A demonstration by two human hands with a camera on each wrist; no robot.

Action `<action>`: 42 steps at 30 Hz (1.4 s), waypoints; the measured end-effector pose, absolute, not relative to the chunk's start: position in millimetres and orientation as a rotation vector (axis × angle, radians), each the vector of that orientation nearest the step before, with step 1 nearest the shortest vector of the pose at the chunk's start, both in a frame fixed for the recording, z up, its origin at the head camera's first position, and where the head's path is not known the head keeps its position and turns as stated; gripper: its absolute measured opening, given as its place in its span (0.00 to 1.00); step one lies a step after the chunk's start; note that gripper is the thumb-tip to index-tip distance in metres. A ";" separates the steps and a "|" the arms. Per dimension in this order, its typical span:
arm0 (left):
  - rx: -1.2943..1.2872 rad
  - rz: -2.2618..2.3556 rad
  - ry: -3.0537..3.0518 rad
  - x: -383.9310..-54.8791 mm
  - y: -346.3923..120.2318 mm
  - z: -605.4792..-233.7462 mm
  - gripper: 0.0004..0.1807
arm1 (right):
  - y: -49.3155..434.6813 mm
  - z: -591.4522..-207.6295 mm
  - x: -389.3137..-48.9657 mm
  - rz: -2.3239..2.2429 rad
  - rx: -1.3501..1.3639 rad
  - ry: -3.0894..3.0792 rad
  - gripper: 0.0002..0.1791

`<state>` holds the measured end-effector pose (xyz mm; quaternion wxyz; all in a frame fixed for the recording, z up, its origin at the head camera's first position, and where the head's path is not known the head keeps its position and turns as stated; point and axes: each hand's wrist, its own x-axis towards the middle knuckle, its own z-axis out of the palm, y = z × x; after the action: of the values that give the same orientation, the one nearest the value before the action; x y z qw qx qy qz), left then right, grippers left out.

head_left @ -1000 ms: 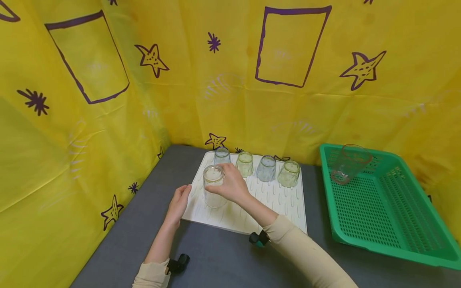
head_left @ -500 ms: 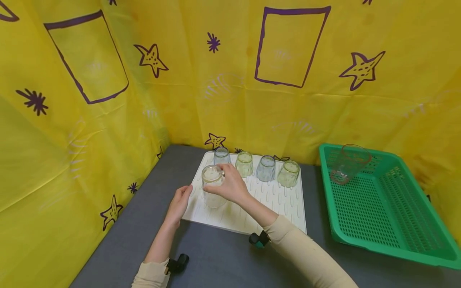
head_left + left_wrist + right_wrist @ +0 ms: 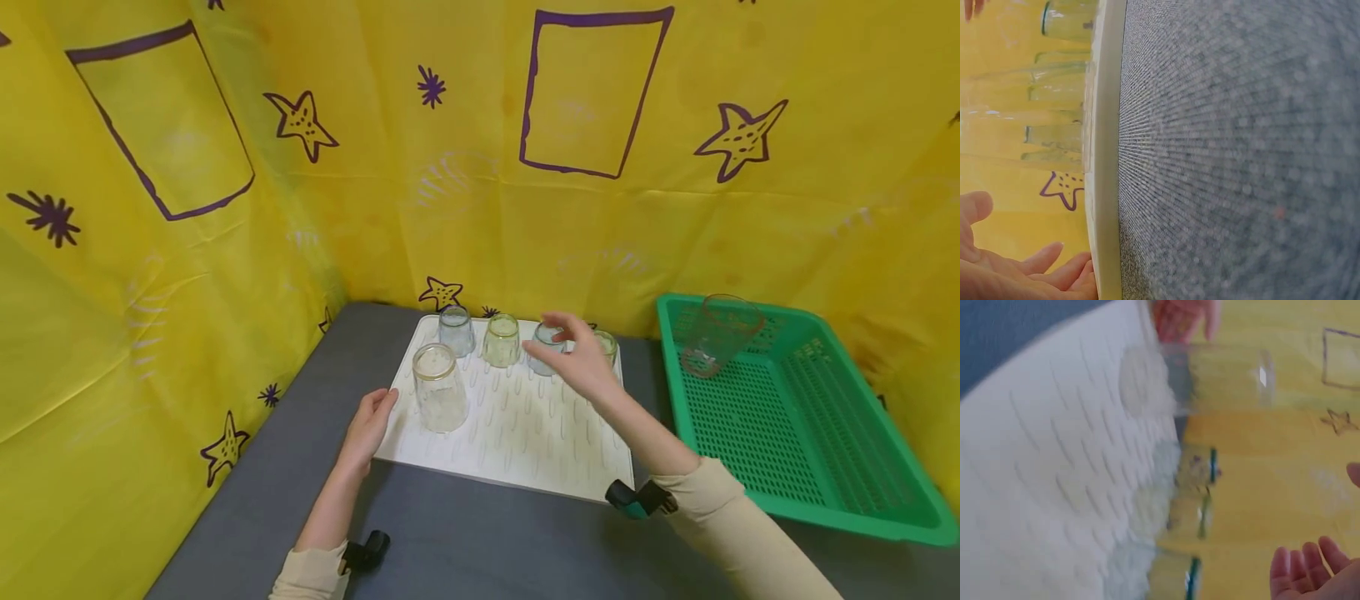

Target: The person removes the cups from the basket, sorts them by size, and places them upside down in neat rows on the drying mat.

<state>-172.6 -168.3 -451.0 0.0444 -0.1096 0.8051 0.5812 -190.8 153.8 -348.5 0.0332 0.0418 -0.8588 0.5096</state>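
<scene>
A tall clear glass (image 3: 441, 398) stands at the left of a white ridged drying mat (image 3: 525, 442). Along the mat's back edge is a row of short tumblers: a bluish one (image 3: 457, 333), a green one (image 3: 501, 343), another bluish one (image 3: 542, 360) and a green one (image 3: 609, 346) partly hidden by the right hand. The left hand (image 3: 369, 425) rests with its fingertips at the mat's left edge, fingers loosely extended. Holding nothing, the right hand (image 3: 577, 358) is raised over the mat in front of the right-hand tumblers, thumb and fingers spread apart.
A green perforated basket (image 3: 757, 492) stands on the grey tabletop (image 3: 495, 550) to the right, with a pinkish clear glass (image 3: 716, 337) leaning in its far left corner. A yellow patterned cloth (image 3: 480, 208) hangs behind and to the left.
The right hand has let go of the tall clear glass, which stays standing on the mat, and has moved right. The left hand keeps its place at the mat's edge.
</scene>
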 end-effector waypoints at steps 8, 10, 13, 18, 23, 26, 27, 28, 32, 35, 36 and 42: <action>-0.322 1.726 2.489 -171.2 -167.6 -450.4 0.37 | 245.8 -311.2 -177.1 1.450 -0.092 -2.527 0.41; -0.322 1.720 2.494 -171.7 -167.7 -451.2 0.37 | 266.7 -305.9 -174.8 1.392 -0.155 -2.533 0.43; -0.318 1.722 2.500 -172.5 -167.7 -452.0 0.37 | 295.8 -305.1 -175.5 1.309 -0.241 -2.530 0.45; -0.306 1.726 2.507 -172.0 -168.9 -451.2 0.37 | 332.1 -314.4 -183.7 1.195 -0.386 -2.494 0.47; -0.281 1.717 2.517 -169.1 -169.4 -450.0 0.38 | 356.4 -324.8 -191.9 1.140 -0.451 -2.504 0.49; -0.265 1.717 2.549 -168.1 -166.1 -451.0 0.41 | 369.2 -331.1 -194.2 1.138 -0.492 -2.543 0.52; -0.263 1.728 2.549 -167.9 -164.9 -451.1 0.42 | 373.0 -333.3 -194.4 1.141 -0.512 -2.557 0.53; -0.259 1.732 2.553 -167.9 -164.7 -451.3 0.43 | 375.5 -335.3 -195.6 1.148 -0.533 -2.573 0.55; -0.277 1.723 2.549 -168.5 -165.2 -451.6 0.41 | 382.4 -342.3 -199.2 1.164 -0.605 -2.648 0.60; -0.294 1.714 2.518 -169.6 -167.0 -453.1 0.38 | 385.3 -346.7 -201.7 1.176 -0.633 -2.700 0.62; -0.299 1.710 2.515 -169.8 -167.4 -453.5 0.37 | 386.0 -348.0 -202.5 1.181 -0.639 -2.711 0.62; -0.304 1.705 2.523 -169.1 -167.7 -454.0 0.36 | 387.7 -357.5 -208.0 1.204 -0.643 -2.730 0.63</action>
<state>-169.1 -167.7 -454.0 0.0407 -0.0994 0.8238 0.5567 -208.0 387.7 -357.5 0.0447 -0.2105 -0.8935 0.3941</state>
